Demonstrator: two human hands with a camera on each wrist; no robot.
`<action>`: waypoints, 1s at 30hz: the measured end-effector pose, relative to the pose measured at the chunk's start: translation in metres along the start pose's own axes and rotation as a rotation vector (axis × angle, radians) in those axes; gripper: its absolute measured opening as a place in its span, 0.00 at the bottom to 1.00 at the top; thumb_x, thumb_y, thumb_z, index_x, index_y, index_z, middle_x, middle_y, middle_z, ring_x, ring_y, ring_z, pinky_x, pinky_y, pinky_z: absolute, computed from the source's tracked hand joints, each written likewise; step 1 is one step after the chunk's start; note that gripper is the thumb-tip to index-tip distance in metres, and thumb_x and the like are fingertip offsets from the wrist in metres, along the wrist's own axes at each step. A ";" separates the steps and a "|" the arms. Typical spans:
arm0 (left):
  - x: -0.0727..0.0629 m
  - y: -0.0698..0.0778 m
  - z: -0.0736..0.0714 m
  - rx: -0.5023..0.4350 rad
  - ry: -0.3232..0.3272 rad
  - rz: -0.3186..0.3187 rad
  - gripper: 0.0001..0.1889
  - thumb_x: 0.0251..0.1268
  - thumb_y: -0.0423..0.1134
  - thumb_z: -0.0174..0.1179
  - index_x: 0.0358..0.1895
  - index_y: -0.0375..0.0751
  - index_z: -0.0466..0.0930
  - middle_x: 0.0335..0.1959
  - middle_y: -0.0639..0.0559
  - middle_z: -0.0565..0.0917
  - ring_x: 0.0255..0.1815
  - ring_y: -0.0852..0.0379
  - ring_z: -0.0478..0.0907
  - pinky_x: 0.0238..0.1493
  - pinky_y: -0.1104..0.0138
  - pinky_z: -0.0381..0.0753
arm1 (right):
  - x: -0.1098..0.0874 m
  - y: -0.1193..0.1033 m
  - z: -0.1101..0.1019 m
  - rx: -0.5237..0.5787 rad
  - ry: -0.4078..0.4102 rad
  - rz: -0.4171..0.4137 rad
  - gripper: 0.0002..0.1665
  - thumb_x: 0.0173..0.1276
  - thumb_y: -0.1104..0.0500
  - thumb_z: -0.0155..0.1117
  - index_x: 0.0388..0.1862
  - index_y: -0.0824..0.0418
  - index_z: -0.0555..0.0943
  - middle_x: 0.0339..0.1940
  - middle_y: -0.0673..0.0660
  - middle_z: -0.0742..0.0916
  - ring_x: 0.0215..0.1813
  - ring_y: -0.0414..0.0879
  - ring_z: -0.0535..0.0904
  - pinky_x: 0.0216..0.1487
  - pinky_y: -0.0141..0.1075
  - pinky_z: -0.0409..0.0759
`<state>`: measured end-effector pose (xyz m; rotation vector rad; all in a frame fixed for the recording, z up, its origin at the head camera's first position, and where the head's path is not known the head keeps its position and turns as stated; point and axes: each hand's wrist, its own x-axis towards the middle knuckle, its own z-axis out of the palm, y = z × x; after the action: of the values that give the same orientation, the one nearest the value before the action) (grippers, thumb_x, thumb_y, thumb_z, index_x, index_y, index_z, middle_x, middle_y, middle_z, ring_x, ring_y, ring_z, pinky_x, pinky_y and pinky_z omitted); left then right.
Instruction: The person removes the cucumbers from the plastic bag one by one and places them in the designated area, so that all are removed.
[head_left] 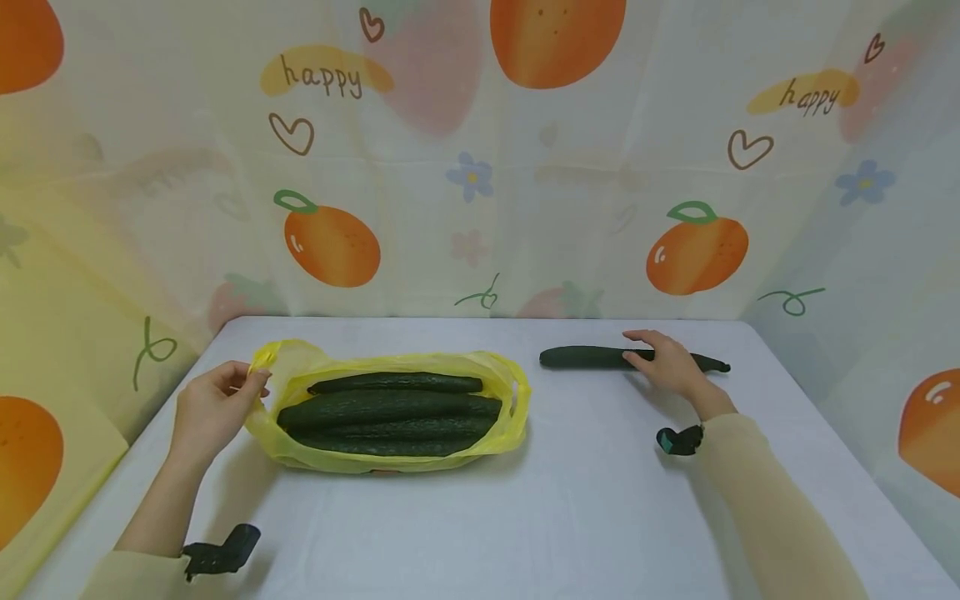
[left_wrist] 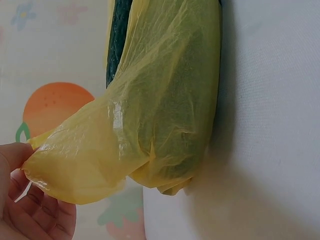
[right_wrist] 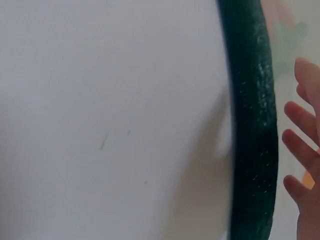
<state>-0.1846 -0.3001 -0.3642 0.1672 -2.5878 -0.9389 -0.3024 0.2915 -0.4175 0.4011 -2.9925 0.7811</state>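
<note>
At the left, my left hand pinches one handle corner of a thin yellow plastic bag between thumb and fingertips. The left wrist view shows the bag stretched out toward those fingers. Several dark green cucumbers lie lengthwise inside its open mouth. On the right, a single long cucumber lies on the table. Over it hovers my right hand, fingers spread and loosely bent. In the right wrist view a gap separates the fingertips from this cucumber.
A white cloth covers the table. Behind it hangs a fruit-patterned curtain, which also closes in both sides. Black wrist cameras sit on my left wrist and right wrist.
</note>
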 end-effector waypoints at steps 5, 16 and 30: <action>0.000 -0.001 0.000 -0.002 -0.006 -0.002 0.18 0.64 0.51 0.53 0.33 0.39 0.81 0.19 0.67 0.77 0.21 0.70 0.70 0.19 0.73 0.68 | 0.002 -0.013 -0.005 0.036 0.039 -0.012 0.30 0.68 0.49 0.55 0.65 0.62 0.67 0.64 0.64 0.72 0.65 0.61 0.63 0.63 0.57 0.61; -0.001 0.001 -0.002 -0.013 0.000 -0.004 0.17 0.64 0.51 0.54 0.33 0.39 0.81 0.19 0.63 0.78 0.20 0.69 0.69 0.19 0.73 0.67 | 0.003 -0.038 -0.010 0.080 0.168 -0.114 0.26 0.66 0.53 0.58 0.61 0.63 0.70 0.58 0.64 0.77 0.59 0.59 0.71 0.57 0.56 0.68; -0.002 0.001 -0.003 -0.009 -0.016 -0.024 0.19 0.64 0.51 0.53 0.33 0.38 0.80 0.20 0.60 0.78 0.21 0.68 0.69 0.19 0.72 0.69 | 0.001 -0.092 -0.014 0.148 0.204 -0.287 0.28 0.62 0.58 0.63 0.61 0.61 0.71 0.58 0.61 0.77 0.58 0.56 0.72 0.57 0.53 0.70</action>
<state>-0.1819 -0.3004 -0.3623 0.1894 -2.6009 -0.9640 -0.2806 0.2205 -0.3617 0.6907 -2.6200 0.9501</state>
